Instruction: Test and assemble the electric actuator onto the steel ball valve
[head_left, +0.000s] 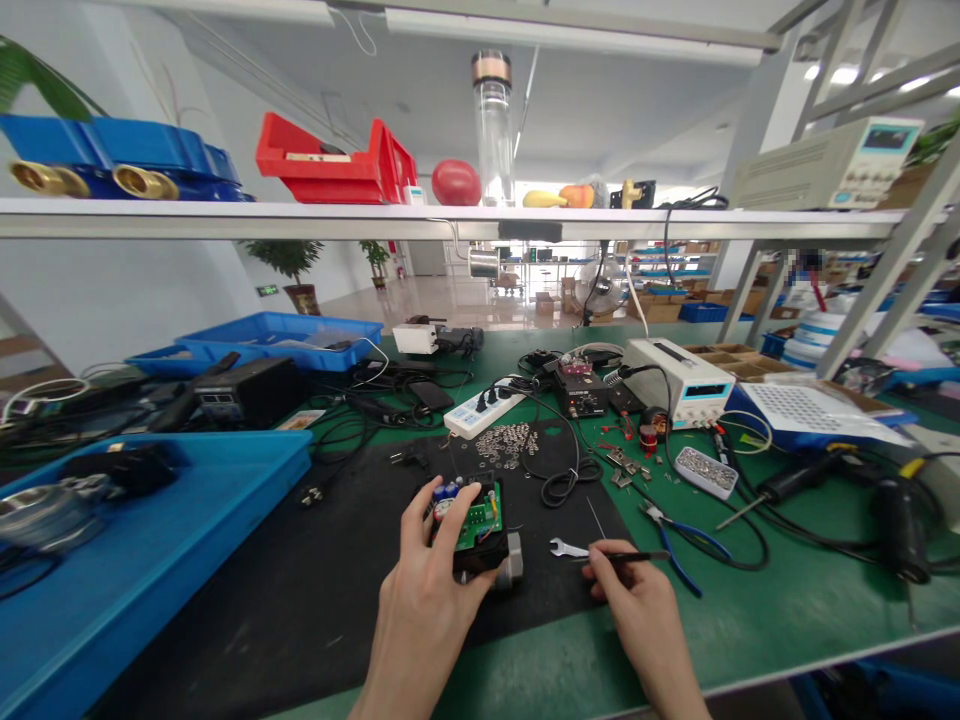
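Observation:
My left hand (424, 590) grips a small black device with an exposed green circuit board (476, 520) on the black mat (300, 580); blue capacitors show at its top left. My right hand (634, 600) pinches a thin black tool, like tweezers (626, 556), its tip pointing right. A small silver wrench (566, 547) lies on the mat between my hands, just left of the right fingers. Blue-handled pliers (686, 540) lie right of the right hand.
A large blue tray (172, 540) fills the near left. Behind the mat are a pile of small metal washers (506, 443), a white power strip (480, 410), a soldering station (581, 392), a bench power supply (686, 380), tangled cables and a box of screws (705, 472).

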